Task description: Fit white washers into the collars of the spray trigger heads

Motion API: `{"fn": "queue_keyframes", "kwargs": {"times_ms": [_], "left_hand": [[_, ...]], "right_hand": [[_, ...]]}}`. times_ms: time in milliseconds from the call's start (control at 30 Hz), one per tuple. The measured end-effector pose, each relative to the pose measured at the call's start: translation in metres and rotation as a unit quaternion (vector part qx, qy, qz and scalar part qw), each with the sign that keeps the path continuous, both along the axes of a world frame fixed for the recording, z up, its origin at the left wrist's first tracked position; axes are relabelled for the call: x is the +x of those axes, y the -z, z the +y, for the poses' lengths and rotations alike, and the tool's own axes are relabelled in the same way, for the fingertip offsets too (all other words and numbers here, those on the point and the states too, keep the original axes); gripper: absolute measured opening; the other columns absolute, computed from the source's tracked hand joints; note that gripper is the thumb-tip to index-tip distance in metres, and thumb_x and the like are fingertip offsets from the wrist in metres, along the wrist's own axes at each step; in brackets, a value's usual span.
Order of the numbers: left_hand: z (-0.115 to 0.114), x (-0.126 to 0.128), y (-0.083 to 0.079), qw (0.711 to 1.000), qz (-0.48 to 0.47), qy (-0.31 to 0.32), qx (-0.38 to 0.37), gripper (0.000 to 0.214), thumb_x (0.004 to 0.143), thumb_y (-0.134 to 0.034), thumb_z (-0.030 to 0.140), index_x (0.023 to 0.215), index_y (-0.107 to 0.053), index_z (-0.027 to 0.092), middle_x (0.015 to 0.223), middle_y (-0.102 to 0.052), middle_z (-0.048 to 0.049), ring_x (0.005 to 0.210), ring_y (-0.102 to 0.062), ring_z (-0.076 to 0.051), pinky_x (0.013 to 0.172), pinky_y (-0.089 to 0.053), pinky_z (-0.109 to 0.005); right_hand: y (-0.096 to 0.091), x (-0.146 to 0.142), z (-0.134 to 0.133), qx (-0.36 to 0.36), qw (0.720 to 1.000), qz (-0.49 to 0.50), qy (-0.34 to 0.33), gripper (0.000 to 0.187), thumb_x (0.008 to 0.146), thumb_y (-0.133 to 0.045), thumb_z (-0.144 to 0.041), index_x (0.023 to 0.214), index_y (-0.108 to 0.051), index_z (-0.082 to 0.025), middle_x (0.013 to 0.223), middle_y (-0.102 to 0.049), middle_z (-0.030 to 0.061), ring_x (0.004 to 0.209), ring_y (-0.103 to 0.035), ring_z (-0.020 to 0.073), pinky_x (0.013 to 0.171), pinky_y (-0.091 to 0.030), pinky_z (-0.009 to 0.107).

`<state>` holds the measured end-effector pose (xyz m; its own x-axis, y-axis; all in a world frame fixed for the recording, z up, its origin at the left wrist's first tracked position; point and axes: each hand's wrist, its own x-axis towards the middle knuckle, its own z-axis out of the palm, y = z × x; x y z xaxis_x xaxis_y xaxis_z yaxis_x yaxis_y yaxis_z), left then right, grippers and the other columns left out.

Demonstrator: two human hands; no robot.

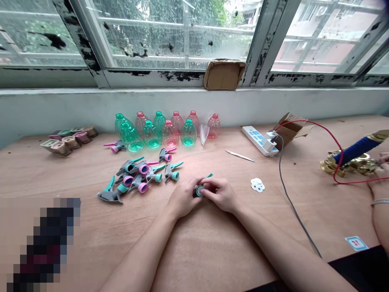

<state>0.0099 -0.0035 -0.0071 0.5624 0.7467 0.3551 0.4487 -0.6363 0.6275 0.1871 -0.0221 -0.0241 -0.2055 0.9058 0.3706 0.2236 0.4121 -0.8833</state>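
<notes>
You had a gray and teal spray head [199,191] at your hands, in the middle of the table [194,251], well in from its far edge. Your left hand [184,197] was curled around it, holding it. Your right hand [223,195] was bent in at its round end, but fingers hid a lot, so I can't tell if it gripped too. More spray heads [142,169] lay heaped toward the table's left edge. Green and pink bottles [152,136] stood in rows near the far edge.
</notes>
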Motion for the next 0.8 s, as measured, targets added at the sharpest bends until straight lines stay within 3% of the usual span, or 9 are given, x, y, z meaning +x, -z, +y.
{"fn": "queue_keyframes", "kwargs": {"times_ms": [200, 367, 567, 800], "left_hand": [[-0.001, 0.001, 0.001, 1.000, 0.015, 0.012, 0.017, 0.050, 0.076, -0.062, 0.011, 0.123, -0.052, 0.023, 0.112, -0.065, -0.0043, 0.102, -0.061, -0.021, 0.088, -0.049, -0.033], [-0.003, 0.001, 0.002, 0.999, 0.045, 0.006, 0.015, 0.051, 0.077, -0.062, 0.012, 0.125, -0.050, 0.025, 0.115, -0.065, -0.0040, 0.100, -0.063, -0.021, 0.082, -0.050, -0.031], [-0.003, 0.002, 0.003, 0.996, 0.082, -0.011, 0.020, 0.044, 0.078, -0.062, 0.016, 0.120, -0.051, 0.024, 0.113, -0.065, -0.0044, 0.097, -0.063, -0.022, 0.079, -0.049, -0.031], [-0.008, 0.014, -0.002, 0.994, 0.085, -0.064, -0.001, 0.022, 0.076, -0.057, 0.015, 0.096, -0.054, 0.022, 0.098, -0.063, -0.0028, 0.086, -0.062, -0.021, 0.068, -0.046, -0.029]], "right_hand": [[-0.004, 0.000, -0.002, 0.017, 0.999, -0.041, 0.002, 0.017, 0.082, -0.064, -0.032, 0.091, -0.070, -0.019, 0.061, -0.059, -0.0018, 0.051, -0.048, 0.0103, 0.051, -0.039, 0.023], [-0.006, 0.000, -0.002, 0.022, 0.999, -0.047, -0.004, 0.012, 0.081, -0.064, -0.027, 0.083, -0.071, -0.017, 0.058, -0.058, -0.0019, 0.050, -0.048, 0.0101, 0.050, -0.038, 0.022], [-0.008, -0.001, -0.002, -0.014, 0.999, -0.028, -0.003, 0.012, 0.079, -0.064, -0.024, 0.083, -0.072, -0.016, 0.059, -0.059, -0.0017, 0.051, -0.047, 0.0097, 0.049, -0.037, 0.021], [-0.009, -0.007, -0.003, -0.048, 0.999, 0.007, 0.021, 0.012, 0.074, -0.062, -0.017, 0.079, -0.072, -0.016, 0.067, -0.066, 0.0001, 0.056, -0.050, 0.0106, 0.053, -0.040, 0.022]]}}
